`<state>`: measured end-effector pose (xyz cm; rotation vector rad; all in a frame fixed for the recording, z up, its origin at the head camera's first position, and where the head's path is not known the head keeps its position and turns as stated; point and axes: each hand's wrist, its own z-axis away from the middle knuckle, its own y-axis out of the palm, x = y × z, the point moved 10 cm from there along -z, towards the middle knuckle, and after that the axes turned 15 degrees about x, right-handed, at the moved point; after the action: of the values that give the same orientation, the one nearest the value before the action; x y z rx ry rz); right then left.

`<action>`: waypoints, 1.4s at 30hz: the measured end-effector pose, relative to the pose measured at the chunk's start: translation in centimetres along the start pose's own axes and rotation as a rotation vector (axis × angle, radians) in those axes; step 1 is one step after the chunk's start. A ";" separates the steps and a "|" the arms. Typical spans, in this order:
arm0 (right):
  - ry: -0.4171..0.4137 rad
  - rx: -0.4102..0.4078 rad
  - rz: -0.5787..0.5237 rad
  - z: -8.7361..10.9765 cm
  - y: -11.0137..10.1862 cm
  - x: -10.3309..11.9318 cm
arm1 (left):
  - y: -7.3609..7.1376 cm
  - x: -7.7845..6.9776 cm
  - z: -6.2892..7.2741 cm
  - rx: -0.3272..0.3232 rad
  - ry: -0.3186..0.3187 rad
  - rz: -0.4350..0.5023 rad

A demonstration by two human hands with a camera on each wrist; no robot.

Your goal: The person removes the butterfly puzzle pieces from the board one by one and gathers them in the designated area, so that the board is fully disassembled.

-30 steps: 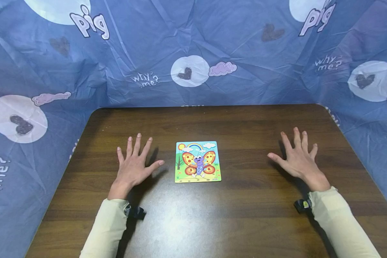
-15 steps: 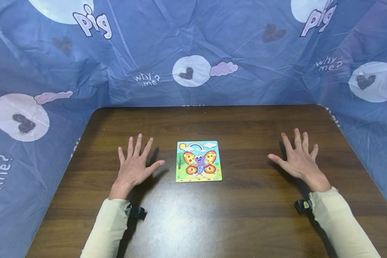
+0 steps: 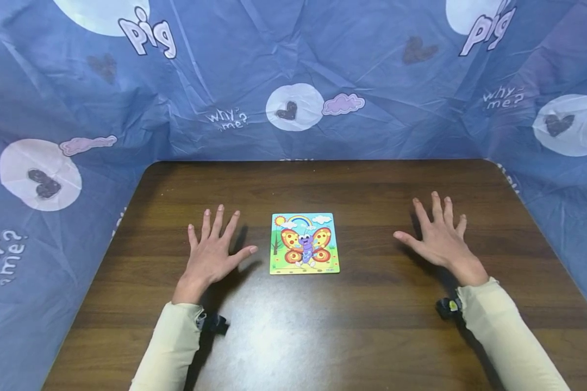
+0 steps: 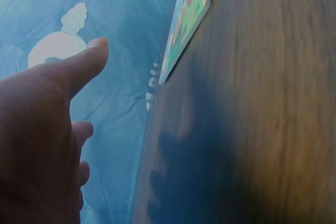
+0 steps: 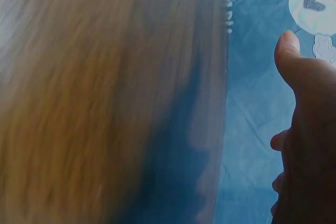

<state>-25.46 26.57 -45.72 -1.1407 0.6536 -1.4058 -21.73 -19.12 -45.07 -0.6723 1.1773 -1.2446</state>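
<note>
A flat, square butterfly picture puzzle board (image 3: 305, 243) lies face up near the middle of the table. Left of it, my left hand (image 3: 209, 259) hovers above the wood with fingers spread, its thumb pointing toward the board but apart from it. My right hand (image 3: 440, 241) is farther off on the other side, also palm down with spread fingers and holding nothing. In the left wrist view the board (image 4: 188, 17) shows beyond my thumb (image 4: 86, 66). Only a sliver of a pale edge is visible at the top of the right wrist view, beyond the right thumb (image 5: 289, 59).
The dark brown wooden table (image 3: 372, 336) has rounded back corners. Behind it and along both sides hangs a blue printed cloth (image 3: 244, 49) with hearts, clouds and lettering. Both wrists carry small black cameras below the cream sleeves (image 3: 168, 347).
My right hand has shifted left, toward the board. The left hand and the whole scene drift slightly right in the head view. The board stays on the table.
</note>
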 end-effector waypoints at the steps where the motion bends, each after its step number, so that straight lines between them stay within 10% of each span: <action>1: -0.005 0.002 -0.002 -0.2 0.0 0.3 | 0.1 -0.2 0.0 -0.001 0.006 0.003; 42: -0.220 0.018 0.003 -6.0 2.7 16.7 | 5.4 -6.2 -1.2 0.176 0.136 0.068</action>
<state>-27.63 8.80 -45.98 -1.2582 0.4857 -1.2586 -20.33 -11.68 -48.46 -0.4196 1.1754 -1.3344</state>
